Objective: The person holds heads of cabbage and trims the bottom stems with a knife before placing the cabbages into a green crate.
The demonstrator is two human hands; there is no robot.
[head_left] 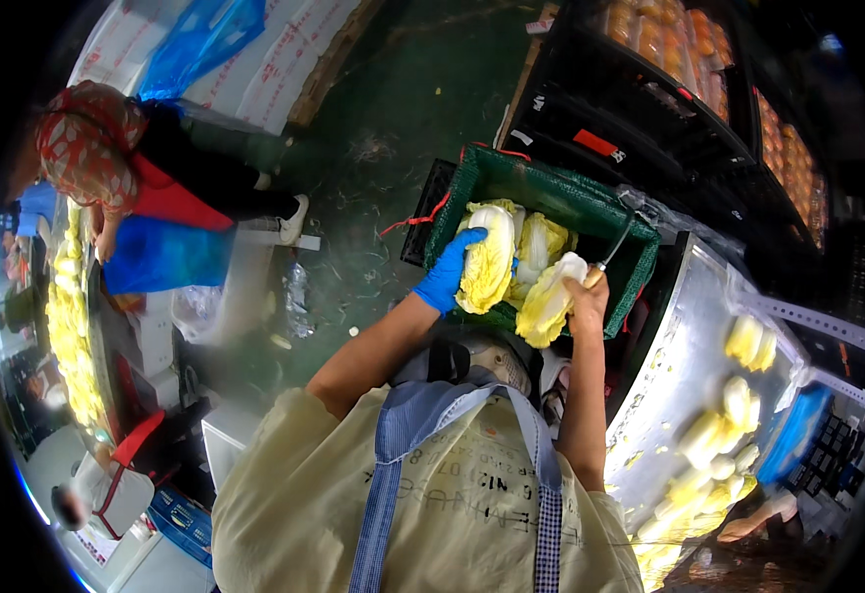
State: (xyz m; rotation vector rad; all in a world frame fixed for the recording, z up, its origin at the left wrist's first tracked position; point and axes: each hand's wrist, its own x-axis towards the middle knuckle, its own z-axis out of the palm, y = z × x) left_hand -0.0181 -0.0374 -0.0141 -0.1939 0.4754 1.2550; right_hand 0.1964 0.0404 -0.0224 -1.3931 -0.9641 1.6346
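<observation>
My left hand (447,273), in a blue glove, is closed around the side of a yellow-white napa cabbage (489,259). The cabbage is above the near left part of a green woven crate (576,193). My right hand (588,299) is bare and wrapped round the handle of a knife (618,242), whose blade points up and away to the right. A second piece of napa cabbage (547,304) is against the fingers of that hand; its grip on it is partly hidden. Between the two hands, more napa cabbage (543,242) lies inside the crate.
To my right stands a metal table (684,336) with several cabbages (719,425). Black crates (630,109) of orange fruit are stacked at the far right. On the left, a person in a red apron (170,193) stands by a cabbage-covered belt (75,336). Scraps litter the green floor (353,222).
</observation>
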